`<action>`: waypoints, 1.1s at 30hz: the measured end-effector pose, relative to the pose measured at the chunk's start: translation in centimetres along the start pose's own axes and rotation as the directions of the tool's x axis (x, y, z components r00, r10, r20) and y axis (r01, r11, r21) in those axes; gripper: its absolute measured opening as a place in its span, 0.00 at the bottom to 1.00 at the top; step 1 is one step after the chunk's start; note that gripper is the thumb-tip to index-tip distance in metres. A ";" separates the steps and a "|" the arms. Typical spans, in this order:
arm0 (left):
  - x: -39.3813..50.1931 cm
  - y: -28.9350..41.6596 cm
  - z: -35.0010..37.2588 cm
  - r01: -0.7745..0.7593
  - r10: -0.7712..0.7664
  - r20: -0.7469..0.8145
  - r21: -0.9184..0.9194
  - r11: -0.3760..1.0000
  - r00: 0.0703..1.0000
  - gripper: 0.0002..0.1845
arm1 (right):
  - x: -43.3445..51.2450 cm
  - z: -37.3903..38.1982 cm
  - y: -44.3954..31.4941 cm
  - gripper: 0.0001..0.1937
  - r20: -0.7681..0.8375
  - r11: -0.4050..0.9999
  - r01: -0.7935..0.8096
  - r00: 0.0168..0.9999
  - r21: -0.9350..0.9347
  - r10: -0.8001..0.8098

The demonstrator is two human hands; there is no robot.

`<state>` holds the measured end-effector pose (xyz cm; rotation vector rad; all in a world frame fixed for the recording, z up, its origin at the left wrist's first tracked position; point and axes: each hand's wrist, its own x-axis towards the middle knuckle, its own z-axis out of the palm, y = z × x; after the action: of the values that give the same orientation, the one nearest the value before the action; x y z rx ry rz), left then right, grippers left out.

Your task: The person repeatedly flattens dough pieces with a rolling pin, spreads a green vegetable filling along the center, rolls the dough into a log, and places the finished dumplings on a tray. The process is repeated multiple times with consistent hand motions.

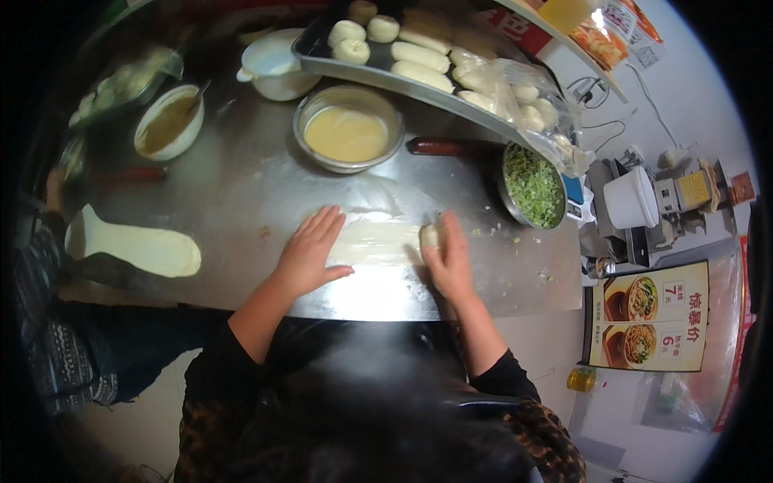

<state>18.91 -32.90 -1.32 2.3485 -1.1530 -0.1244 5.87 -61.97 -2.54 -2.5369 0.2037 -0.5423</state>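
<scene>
On the metal worktop before me lies a thin, glossy strip of dough (377,243). Its right end is a thick rolled part (430,236), held between the thumb and fingers of my right hand (450,256). My left hand (308,250) is flat at the strip's left end, thumb apart from the fingers, with nothing in its grasp. Beyond the strip stands a metal bowl (348,163) of pale yellow liquid. A metal bowl of chopped greens (535,190) is to the right of my right hand.
At the back, a black tray (386,78) carries dough pieces, partly under plastic film. A red-handled tool (456,147) lies before it. Left are a white bowl of brown paste (172,124), a flattened dough piece (142,244) and another person's hand (55,187). The worktop's near edge (362,319) meets my body.
</scene>
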 end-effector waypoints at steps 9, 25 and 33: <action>-2.3 -0.7 -1.1 0.171 -0.224 -0.284 -0.201 0.965 0.932 0.31 | 2.9 3.6 -9.4 0.40 0.100 0.888 -0.127 0.991 0.443 0.092; -2.9 1.1 1.5 0.287 -0.317 -0.473 -0.137 0.948 0.822 0.39 | 8.6 9.0 -10.9 0.29 0.207 0.865 0.369 0.868 0.341 -0.452; -4.0 -2.2 -1.1 0.299 -0.682 0.188 -0.953 0.047 0.707 0.14 | 10.1 5.2 -9.7 0.23 0.648 0.861 -0.240 0.751 0.448 -0.128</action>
<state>18.29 -28.31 -1.94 1.3374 0.1521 -0.5167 17.52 -53.83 1.93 -2.0223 -0.1181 0.3323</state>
